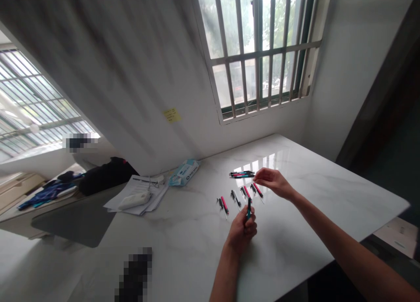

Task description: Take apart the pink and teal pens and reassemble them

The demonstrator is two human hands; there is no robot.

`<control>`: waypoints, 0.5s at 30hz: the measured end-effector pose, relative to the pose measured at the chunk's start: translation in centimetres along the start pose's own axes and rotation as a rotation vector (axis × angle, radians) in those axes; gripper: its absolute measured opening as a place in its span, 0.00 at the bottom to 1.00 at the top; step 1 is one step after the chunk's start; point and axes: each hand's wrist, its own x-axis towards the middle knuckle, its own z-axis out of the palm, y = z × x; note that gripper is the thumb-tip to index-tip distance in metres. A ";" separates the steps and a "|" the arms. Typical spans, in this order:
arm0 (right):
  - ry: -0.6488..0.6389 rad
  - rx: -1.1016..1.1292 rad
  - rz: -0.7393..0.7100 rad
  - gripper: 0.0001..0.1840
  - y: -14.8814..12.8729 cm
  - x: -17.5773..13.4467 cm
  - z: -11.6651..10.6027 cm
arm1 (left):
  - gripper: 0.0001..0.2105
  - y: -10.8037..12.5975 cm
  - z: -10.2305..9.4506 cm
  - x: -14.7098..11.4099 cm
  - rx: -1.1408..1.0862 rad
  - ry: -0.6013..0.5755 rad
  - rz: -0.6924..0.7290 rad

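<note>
Upright in my left hand (242,228) is a pen (249,209) with a black upper part and a blue lower part, the fingers wrapped round it. My right hand (274,182) hovers over the table just right of a small group of pens (242,174) in black, red and blue. Its fingertips are pinched together, and what they hold, if anything, is too small to tell. Between the hands and to the left lie taken-apart pens in small sets: red barrels (225,205), black pen parts (235,198) and thin white refills (262,199).
The white marbled table (295,232) meets the wall below a barred window (259,52). To the left are a blue-and-white tissue pack (185,172) and papers (134,197) with a white pouch (135,200) on them. A yellow note (172,114) sticks to the wall. Farther left stands another desk (24,225).
</note>
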 end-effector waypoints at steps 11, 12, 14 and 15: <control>0.117 -0.707 0.198 0.09 10.2 3.1 -4.0 | 0.12 0.6 -0.3 0.3 -0.115 0.210 0.276; 0.101 -0.715 0.199 0.09 10.2 3.1 -4.1 | 0.13 0.4 -0.3 0.4 -0.080 0.236 0.299; 0.079 -0.724 0.194 0.09 9.9 3.0 -4.2 | 0.15 0.1 -0.4 0.9 0.016 0.284 0.341; 0.078 -0.728 0.189 0.10 9.6 2.9 -4.2 | 0.17 -0.1 -0.4 1.1 0.070 0.304 0.363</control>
